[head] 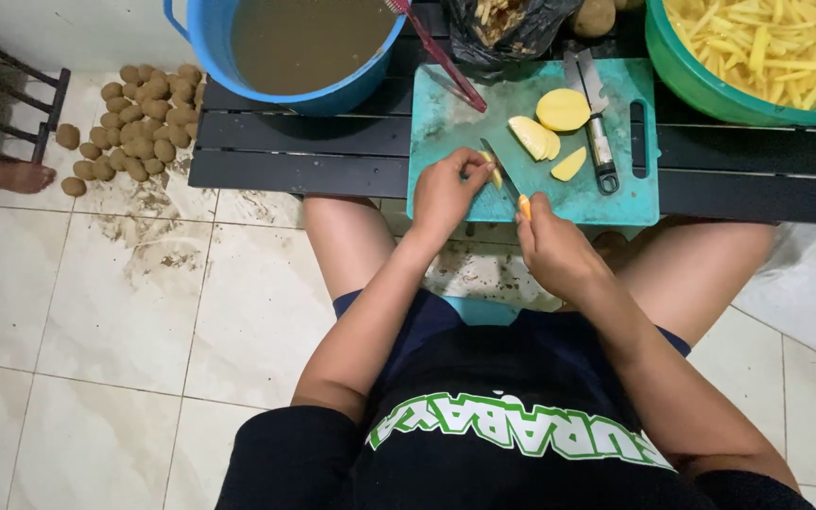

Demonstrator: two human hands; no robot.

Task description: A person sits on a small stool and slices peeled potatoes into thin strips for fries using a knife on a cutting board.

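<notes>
Teal cutting board [446, 113] overhangs the black slatted table's [285, 161] near edge. At its near-left part, the left hand [446, 189] pinches a potato slice [495, 174]; the right hand [550, 247] grips a knife [504, 170] beside it. Cut potato halves [550, 127] and a peeler [597, 123] fill the far-right half.

Person wears a black short-sleeved t-shirt [484, 463] with green-and-white curved lettering across the chest, and dark navy shorts [427, 321] with a lighter blue strip at the middle. Forearms bare, knees bare. Left hand [446, 194] and right hand [554, 250] ungloved, no rings or watch visible.
</notes>
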